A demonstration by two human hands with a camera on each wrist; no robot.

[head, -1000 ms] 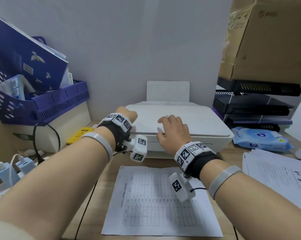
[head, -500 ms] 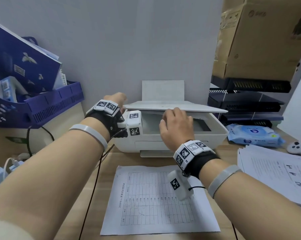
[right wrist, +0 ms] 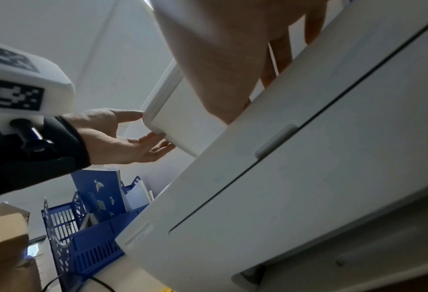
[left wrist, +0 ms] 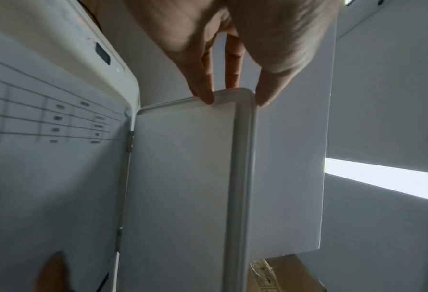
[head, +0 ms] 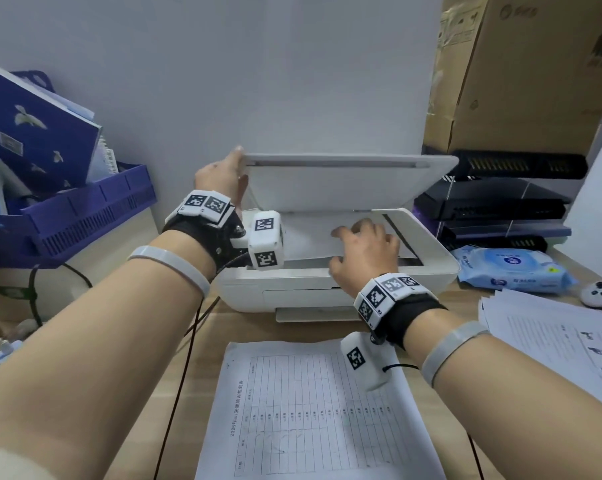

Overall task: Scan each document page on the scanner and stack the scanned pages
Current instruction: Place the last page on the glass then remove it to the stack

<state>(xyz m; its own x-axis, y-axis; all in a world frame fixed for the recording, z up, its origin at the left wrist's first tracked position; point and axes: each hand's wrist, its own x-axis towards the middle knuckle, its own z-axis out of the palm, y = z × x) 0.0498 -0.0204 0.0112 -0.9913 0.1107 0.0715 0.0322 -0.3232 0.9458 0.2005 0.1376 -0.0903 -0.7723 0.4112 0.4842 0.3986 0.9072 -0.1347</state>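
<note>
**Lid raised, page on the glass ready to be lifted out**

Head view: at frame centre the left hand (head: 223,174) props the scanner lid (head: 330,183) up by its left front corner, fingertips and thumb pinching the edge. Below it, the right hand (head: 365,251) lies on the page on the glass (head: 306,242), fingers spread and lightly bent, apparently pressing rather than gripping. The scanner (head: 427,268) sits mid-frame on the desk. A table-ruled sheet (head: 313,410) lies at lower centre; a paper stack (head: 552,337) fills the right edge.

Left wrist view: fingers (left wrist: 204,87) and thumb nip the lid's rounded corner at upper centre; the page's ruled table shows at left.

Right wrist view: the left hand appears at centre left, mostly extended, touching the lid corner. The right hand's fingers at the top reach over the scanner's front rim; what they hold cannot be made out.

Judgement: the page looks due for removal. Keeping the lid high, sliding the sheet towards the front rim and then pinching its edge should avoid creasing it.
</note>
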